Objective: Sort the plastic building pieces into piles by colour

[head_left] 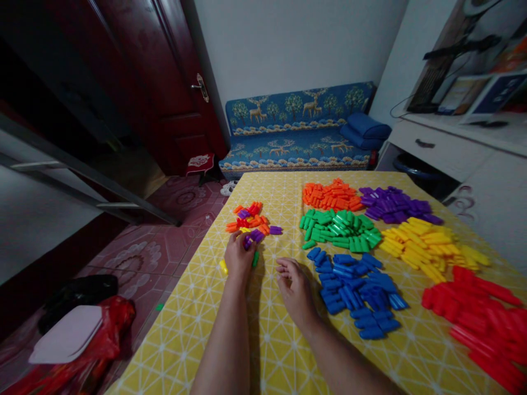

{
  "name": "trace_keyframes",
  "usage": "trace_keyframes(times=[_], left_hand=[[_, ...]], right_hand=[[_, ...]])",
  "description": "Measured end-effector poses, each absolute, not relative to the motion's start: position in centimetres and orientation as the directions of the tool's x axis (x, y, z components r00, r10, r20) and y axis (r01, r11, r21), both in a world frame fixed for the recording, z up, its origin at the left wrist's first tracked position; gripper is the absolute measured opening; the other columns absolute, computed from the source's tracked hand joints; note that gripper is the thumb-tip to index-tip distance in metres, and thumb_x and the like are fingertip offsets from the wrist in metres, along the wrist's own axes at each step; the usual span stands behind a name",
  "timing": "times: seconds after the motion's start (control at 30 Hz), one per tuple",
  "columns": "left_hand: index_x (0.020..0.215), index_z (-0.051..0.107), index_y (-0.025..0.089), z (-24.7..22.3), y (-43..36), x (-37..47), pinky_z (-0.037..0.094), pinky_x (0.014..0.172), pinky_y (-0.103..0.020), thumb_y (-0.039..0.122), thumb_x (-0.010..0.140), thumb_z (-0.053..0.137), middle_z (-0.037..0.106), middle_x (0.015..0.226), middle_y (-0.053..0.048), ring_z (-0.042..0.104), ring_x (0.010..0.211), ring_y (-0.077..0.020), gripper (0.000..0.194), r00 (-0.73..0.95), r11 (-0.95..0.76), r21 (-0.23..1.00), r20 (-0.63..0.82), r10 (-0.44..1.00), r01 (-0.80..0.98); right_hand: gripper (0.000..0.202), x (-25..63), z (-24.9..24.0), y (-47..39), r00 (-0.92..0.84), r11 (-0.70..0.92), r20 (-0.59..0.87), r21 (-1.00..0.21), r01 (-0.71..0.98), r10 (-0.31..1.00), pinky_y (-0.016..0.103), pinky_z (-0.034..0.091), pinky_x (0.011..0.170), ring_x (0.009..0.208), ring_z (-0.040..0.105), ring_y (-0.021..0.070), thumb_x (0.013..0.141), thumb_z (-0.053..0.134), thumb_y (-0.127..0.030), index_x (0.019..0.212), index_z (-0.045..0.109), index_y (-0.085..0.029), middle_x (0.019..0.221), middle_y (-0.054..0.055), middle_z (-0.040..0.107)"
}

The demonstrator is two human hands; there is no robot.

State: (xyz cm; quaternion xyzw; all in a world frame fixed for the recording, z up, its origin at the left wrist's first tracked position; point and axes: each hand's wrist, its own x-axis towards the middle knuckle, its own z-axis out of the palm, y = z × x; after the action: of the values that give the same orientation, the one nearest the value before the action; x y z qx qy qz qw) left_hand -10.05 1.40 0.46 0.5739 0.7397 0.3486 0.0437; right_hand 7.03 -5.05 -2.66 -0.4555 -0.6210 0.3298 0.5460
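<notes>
My left hand (240,257) reaches over the near side of a small mixed pile of orange, red, purple and yellow pieces (258,220). Its fingers are bent at a purple piece (256,236); whether they grip it is unclear. A green piece (256,258) lies just right of that hand and a yellow piece (223,266) to its left. My right hand (291,277) is near the table's middle, fingers loosely curled and apart from the thumb, with nothing visible in it. Blue pieces (349,282) lie to its right.
On the yellow patterned tablecloth (272,318) are heaps of orange (331,195), green (340,229), purple (397,204), yellow (426,247) and red pieces (481,318). A blue sofa (288,145) stands behind, a white cabinet (448,148) at right. Bags (111,323) lie on the floor.
</notes>
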Motion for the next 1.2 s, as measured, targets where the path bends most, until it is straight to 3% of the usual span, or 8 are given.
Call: trace_keyframes(times=[0.1, 0.2, 0.37, 0.53, 0.67, 0.8, 0.97, 1.2], left_hand=[[0.099, 0.07, 0.019, 0.2, 1.7, -9.4, 0.052, 0.082, -0.032, 0.025, 0.079, 0.069, 0.069, 0.103, -0.008, 0.066, 0.093, -0.0216, 0.022, -0.244, -0.082, 0.647, 0.397, 0.885, 0.758], [0.103, 0.069, 0.019, -0.1, 1.9, -8.4, 0.053, 0.083, -0.034, 0.027, 0.078, 0.072, 0.071, 0.101, -0.007, 0.067, 0.091, -0.0214, 0.027, -0.121, -0.232, 0.678, 0.43, 0.895, 0.698], [0.116, 0.066, 0.02, -0.2, 1.8, -7.4, 0.053, 0.087, -0.036, 0.024, 0.077, 0.072, 0.073, 0.104, -0.007, 0.068, 0.095, -0.0218, 0.039, -0.089, -0.24, 0.754, 0.367, 0.926, 0.611], [0.122, 0.065, 0.022, 1.2, 1.2, -7.2, 0.044, 0.101, -0.045, 0.032, 0.069, 0.08, 0.063, 0.125, -0.01, 0.053, 0.12, -0.0294, 0.056, -0.028, -0.288, 0.581, 0.474, 0.88, 0.761], [0.093, 0.076, 0.028, 2.3, 0.5, -6.4, 0.044, 0.095, -0.041, 0.029, 0.078, 0.072, 0.07, 0.105, -0.005, 0.057, 0.106, -0.0253, 0.015, 0.084, -0.298, 0.501, 0.405, 0.91, 0.812], [0.098, 0.077, 0.031, 2.7, 0.3, -5.4, 0.044, 0.091, -0.039, 0.032, 0.078, 0.073, 0.071, 0.103, -0.005, 0.059, 0.1, -0.0247, 0.021, 0.206, -0.313, 0.467, 0.267, 0.942, 0.827], [0.112, 0.072, 0.033, 2.8, 0.4, -5.0, 0.045, 0.087, -0.036, 0.031, 0.071, 0.078, 0.069, 0.113, -0.005, 0.061, 0.102, -0.0255, 0.042, 0.179, -0.272, 0.431, 0.244, 0.953, 0.86], [0.103, 0.075, 0.026, 1.6, 0.8, -4.8, 0.049, 0.085, -0.032, 0.029, 0.077, 0.072, 0.075, 0.104, -0.004, 0.068, 0.094, -0.0214, 0.026, 0.045, -0.242, 0.577, 0.334, 0.942, 0.78]], right_hand=[[0.035, 7.0, -2.6, -5.1, 0.001, 0.36, 0.369, -0.908, 0.215, 0.93, 0.031, 0.058, 0.074, 0.088, 0.065, 0.0173, 0.08, 0.05, -0.009, 0.11, 0.062, -0.02, 0.108, 0.008, 0.065], [0.033, 7.0, -2.3, -5.1, 0.007, 0.328, 0.337, -0.921, 0.211, 0.942, 0.032, 0.058, 0.073, 0.086, 0.066, 0.0175, 0.082, 0.049, -0.012, 0.111, 0.06, -0.019, 0.103, 0.009, 0.065], [0.039, 7.0, -2.1, -4.9, 0.058, 0.308, 0.324, -0.931, 0.196, 0.944, 0.032, 0.059, 0.071, 0.081, 0.066, 0.0171, 0.082, 0.049, -0.015, 0.12, 0.056, -0.016, 0.107, 0.012, 0.064], [0.043, 6.9, -2.4, -4.8, 0.095, 0.266, 0.283, -0.95, 0.164, 0.954, 0.033, 0.058, 0.072, 0.083, 0.067, 0.0186, 0.083, 0.05, -0.017, 0.125, 0.052, -0.017, 0.098, 0.009, 0.066], [0.042, 7.1, -2.3, -4.8, 0.136, 0.209, 0.222, -0.972, 0.107, 0.965, 0.034, 0.057, 0.073, 0.083, 0.068, 0.0194, 0.085, 0.052, -0.02, 0.127, 0.05, -0.017, 0.092, 0.008, 0.067], [0.043, 7.4, -2.0, -4.8, 0.159, 0.181, 0.189, -0.982, 0.062, 0.969, 0.034, 0.056, 0.073, 0.081, 0.067, 0.0197, 0.085, 0.053, -0.021, 0.127, 0.049, -0.016, 0.091, 0.008, 0.067], [0.041, 7.6, -1.6, -4.9, 0.16, 0.189, 0.2, -0.979, 0.078, 0.967, 0.035, 0.056, 0.073, 0.08, 0.067, 0.0202, 0.085, 0.055, -0.023, 0.125, 0.05, -0.016, 0.089, 0.008, 0.067], [0.043, 7.5, -1.8, -4.9, 0.143, 0.167, 0.171, -0.985, 0.039, 0.975, 0.036, 0.056, 0.075, 0.083, 0.067, 0.021, 0.085, 0.055, -0.024, 0.127, 0.048, -0.015, 0.09, 0.008, 0.068]])
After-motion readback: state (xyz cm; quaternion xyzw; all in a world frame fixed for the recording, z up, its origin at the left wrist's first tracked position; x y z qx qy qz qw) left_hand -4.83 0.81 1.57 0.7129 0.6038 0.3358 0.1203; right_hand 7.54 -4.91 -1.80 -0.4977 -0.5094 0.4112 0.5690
